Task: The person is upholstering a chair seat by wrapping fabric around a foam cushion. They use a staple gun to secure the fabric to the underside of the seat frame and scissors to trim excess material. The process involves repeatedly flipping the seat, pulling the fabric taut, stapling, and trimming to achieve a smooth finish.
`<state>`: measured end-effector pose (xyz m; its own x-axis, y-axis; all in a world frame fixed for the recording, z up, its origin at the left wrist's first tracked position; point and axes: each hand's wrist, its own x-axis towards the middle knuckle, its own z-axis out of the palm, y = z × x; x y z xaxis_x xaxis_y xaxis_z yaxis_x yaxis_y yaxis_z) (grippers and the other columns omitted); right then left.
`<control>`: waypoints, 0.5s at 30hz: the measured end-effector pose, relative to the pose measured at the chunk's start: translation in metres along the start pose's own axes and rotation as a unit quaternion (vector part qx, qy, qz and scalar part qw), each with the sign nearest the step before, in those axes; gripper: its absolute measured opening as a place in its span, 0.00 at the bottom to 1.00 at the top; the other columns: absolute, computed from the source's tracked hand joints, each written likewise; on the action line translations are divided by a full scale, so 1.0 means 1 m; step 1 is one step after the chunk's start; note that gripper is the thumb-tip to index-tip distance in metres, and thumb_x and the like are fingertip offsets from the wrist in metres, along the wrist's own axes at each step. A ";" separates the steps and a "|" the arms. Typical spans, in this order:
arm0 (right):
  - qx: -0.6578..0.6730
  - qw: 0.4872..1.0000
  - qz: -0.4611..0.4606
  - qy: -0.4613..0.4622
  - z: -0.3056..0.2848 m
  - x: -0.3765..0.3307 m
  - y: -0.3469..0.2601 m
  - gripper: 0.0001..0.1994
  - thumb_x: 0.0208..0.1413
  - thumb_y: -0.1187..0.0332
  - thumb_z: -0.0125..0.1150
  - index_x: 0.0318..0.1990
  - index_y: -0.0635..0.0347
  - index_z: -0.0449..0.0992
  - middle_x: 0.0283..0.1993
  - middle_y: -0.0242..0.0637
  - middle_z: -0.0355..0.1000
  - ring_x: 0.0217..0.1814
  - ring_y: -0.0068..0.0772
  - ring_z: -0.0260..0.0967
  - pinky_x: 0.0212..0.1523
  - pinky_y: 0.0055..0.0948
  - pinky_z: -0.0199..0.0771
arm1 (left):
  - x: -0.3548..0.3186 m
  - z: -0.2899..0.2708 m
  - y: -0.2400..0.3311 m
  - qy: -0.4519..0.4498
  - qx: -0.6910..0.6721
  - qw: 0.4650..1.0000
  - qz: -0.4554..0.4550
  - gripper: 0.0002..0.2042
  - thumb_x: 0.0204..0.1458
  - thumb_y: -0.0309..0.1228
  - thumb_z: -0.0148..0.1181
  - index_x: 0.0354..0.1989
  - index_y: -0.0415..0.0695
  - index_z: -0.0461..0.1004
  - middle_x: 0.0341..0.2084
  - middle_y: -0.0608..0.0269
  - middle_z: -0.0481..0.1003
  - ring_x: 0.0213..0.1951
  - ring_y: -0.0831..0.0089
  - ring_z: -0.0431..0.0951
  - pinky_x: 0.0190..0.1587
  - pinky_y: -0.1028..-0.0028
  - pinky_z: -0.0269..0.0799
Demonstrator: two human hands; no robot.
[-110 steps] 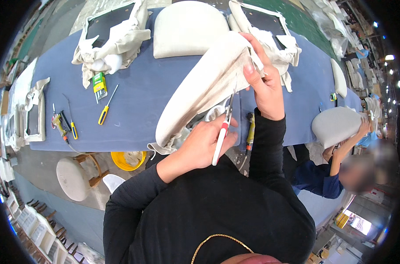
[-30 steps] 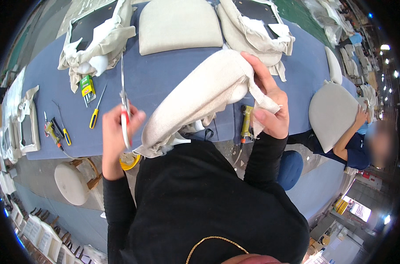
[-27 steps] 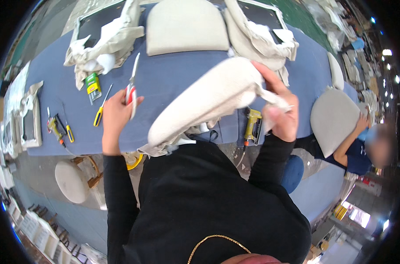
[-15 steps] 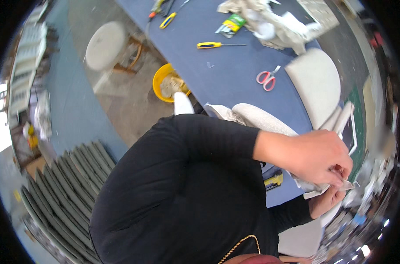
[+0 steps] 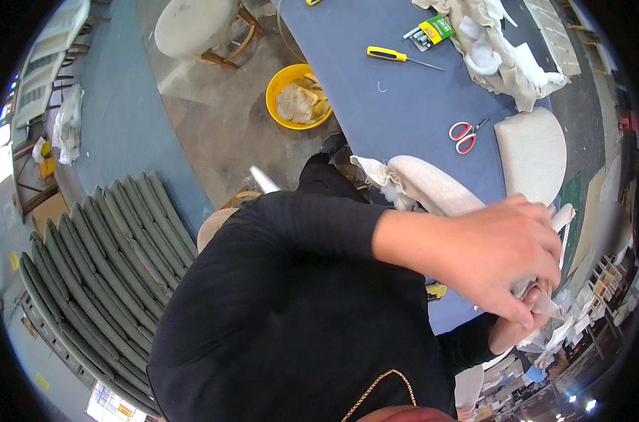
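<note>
At the right, my left hand (image 5: 485, 250) reaches across, curled over a pale beige piece of fabric (image 5: 549, 305). Its thumb points down beside the cloth. Just below, my right hand (image 5: 520, 329) is partly covered by the left one, with its thumb tip up against the same cloth. Behind the left hand lies a long, padded off-white cushion (image 5: 432, 184), with loose fabric and white stuffing at its left end. A rounded pale cushion pad (image 5: 534, 155) rests at the table's right edge. Red-handled scissors (image 5: 466, 136) lie between these two.
The blue-grey table (image 5: 397, 112) bears a yellow-handled screwdriver (image 5: 393, 54), a green-and-yellow pack (image 5: 432, 32) and a heap of beige cloth (image 5: 506, 63). A yellow bucket (image 5: 272, 95) of scraps and a stool (image 5: 196, 27) stand left of it. Grey-green cushions (image 5: 98, 274) are stacked at lower left.
My view has shifted, so the table things sit farther right and higher. My left hand has turned, its thumb now apart from its fingers. Both hands stay together at the fabric.
</note>
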<state>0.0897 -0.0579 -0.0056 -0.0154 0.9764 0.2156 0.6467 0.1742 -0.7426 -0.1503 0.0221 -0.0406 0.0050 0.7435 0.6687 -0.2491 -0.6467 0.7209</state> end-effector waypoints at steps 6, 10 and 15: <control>-0.066 0.994 0.004 -0.084 -0.010 0.013 -0.001 0.38 0.73 0.40 0.55 0.69 0.72 0.72 0.60 0.51 0.78 0.62 0.39 0.74 0.67 0.41 0.69 | 0.020 0.005 -0.025 -0.034 -0.018 0.998 0.058 0.11 0.55 0.37 0.73 0.42 0.44 0.86 0.37 0.57 0.84 0.41 0.59 0.85 0.47 0.60 0.79; -0.005 0.998 0.000 -0.063 -0.012 0.030 -0.008 0.47 0.68 0.32 0.52 0.70 0.76 0.72 0.65 0.61 0.78 0.68 0.49 0.76 0.73 0.45 0.67 | -0.029 -0.119 -0.049 0.021 0.126 0.966 -0.226 0.06 0.64 0.24 0.68 0.47 0.39 0.85 0.43 0.62 0.87 0.43 0.74 0.86 0.51 0.72 0.80; 0.022 0.999 0.030 0.008 -0.056 0.027 0.028 0.43 0.70 0.36 0.53 0.72 0.72 0.72 0.67 0.53 0.78 0.71 0.43 0.73 0.74 0.39 0.65 | -0.128 -0.176 -0.080 -0.033 0.571 0.751 -0.329 0.21 0.60 0.31 0.72 0.61 0.40 0.81 0.53 0.52 0.85 0.56 0.60 0.85 0.58 0.64 0.78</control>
<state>0.1495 -0.0336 0.0150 0.0340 0.9832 0.1795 0.6122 0.1215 -0.7813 -0.3010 0.0089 -0.2162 -0.1783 0.9807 0.0801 0.8223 0.1039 0.5594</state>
